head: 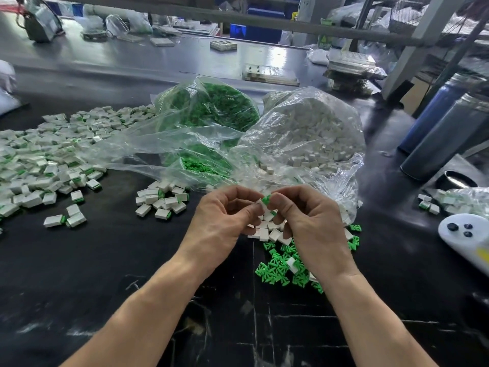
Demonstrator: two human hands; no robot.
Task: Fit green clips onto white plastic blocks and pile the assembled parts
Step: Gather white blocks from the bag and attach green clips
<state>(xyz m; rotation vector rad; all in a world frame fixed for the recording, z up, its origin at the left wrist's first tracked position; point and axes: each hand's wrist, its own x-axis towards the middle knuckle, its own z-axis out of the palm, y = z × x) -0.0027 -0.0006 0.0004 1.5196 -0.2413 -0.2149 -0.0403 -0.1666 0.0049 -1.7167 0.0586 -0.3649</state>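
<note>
While both hands meet above the black table (79, 274), the left hand (225, 221) pinches a white block (260, 205) between thumb and curled fingers, and the right hand (309, 223) pinches a green clip (266, 199) against that block's top end. Clip and block touch; whether the clip is fully seated, cannot tell. Directly under the hands lies a small scatter of loose white blocks (267, 233), and just nearer the body, partly under the right wrist, a heap of loose green clips (280, 268) with one white block lying on it. Beyond the hands, two clear plastic bags sit side by side and touching: the bag of green clips (209, 107) on the left, the bag of white blocks (312, 128) on the right, both with mouths open toward the hands. Left of the bags, a small cluster of assembled parts (161, 200) lies near the left hand, and a large pile of assembled parts (47, 154) spreads to the table's left edge. At right stand two dark cylindrical bottles (444, 136), tilted in the wide-angle view, and a white controller (465, 234) with dark buttons sits near the right edge. A few more parts in plastic (455, 200) lie just behind the controller.
</note>
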